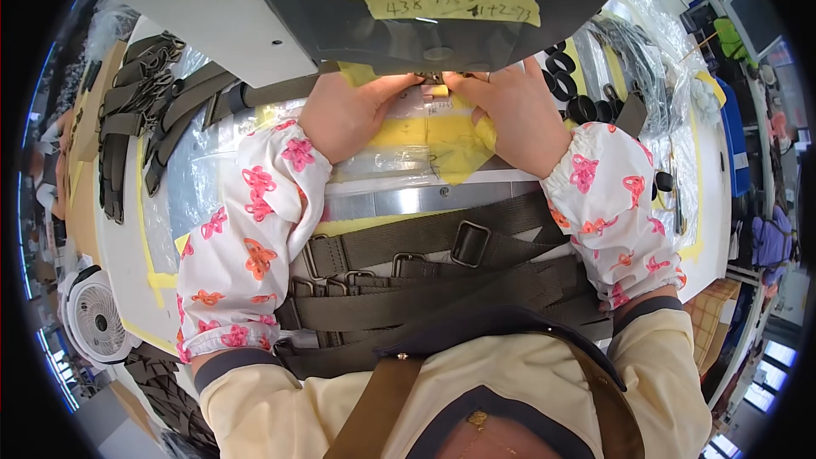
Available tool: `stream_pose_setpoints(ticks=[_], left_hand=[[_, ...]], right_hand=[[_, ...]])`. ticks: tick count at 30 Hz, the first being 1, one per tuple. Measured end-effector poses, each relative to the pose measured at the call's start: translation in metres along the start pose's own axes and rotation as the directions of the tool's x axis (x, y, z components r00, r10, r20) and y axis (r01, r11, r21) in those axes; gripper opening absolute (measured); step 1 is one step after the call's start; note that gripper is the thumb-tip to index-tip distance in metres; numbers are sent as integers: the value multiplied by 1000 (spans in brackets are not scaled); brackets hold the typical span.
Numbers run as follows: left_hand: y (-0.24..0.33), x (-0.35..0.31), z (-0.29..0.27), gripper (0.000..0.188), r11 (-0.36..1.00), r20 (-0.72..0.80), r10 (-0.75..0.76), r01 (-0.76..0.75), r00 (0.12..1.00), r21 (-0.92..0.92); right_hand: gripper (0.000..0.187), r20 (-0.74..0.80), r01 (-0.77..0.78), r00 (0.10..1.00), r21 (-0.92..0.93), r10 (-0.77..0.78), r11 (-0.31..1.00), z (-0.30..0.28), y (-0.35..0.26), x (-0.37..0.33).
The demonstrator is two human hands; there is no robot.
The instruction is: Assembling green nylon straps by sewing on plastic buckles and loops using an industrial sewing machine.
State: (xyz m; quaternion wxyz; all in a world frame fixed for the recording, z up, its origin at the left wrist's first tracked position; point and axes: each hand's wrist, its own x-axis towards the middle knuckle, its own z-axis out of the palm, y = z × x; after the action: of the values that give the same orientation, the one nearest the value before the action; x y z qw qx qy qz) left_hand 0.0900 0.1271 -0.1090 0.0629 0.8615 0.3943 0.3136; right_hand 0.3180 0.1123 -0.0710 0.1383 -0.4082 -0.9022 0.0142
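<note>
Cluttered white sewing table, left hand and right hand pinching a small webbing piece under the machine head, olive straps piled near, more straps far left.

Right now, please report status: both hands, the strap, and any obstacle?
Left hand and right hand pinch small strap piece under sewing machine head. Olive buckled straps piled at lap. Needle area hidden.

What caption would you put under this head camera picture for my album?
Left hand and right hand press a small strap piece under a sewing machine, olive webbing straps piled below.
</note>
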Motion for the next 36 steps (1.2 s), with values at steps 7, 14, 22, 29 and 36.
stream_pose_setpoints(ticks=[7, 14, 22, 29, 36], left_hand=[[19, 1, -17, 21, 984, 136, 150, -161, 979, 73], [26, 5, -15, 18, 942, 217, 305, -328, 927, 78], [16, 3, -10, 11, 954, 142, 275, -288, 951, 81], [10, 4, -10, 14, 963, 53, 259, -262, 964, 60], [-5, 7, -7, 22, 989, 52, 145, -147, 988, 23]], right_hand=[[39, -22, 45, 999, 61, -44, 997, -2, -13, -11], [44, -30, 63, 998, 44, -62, 997, 1, -8, -21], [43, -32, 78, 996, -1, -78, 997, 1, -4, -17], [33, -28, 68, 997, 61, -67, 996, 0, 2, -7], [38, 114, -34, 993, 161, 16, 986, 1, 13, 11]])
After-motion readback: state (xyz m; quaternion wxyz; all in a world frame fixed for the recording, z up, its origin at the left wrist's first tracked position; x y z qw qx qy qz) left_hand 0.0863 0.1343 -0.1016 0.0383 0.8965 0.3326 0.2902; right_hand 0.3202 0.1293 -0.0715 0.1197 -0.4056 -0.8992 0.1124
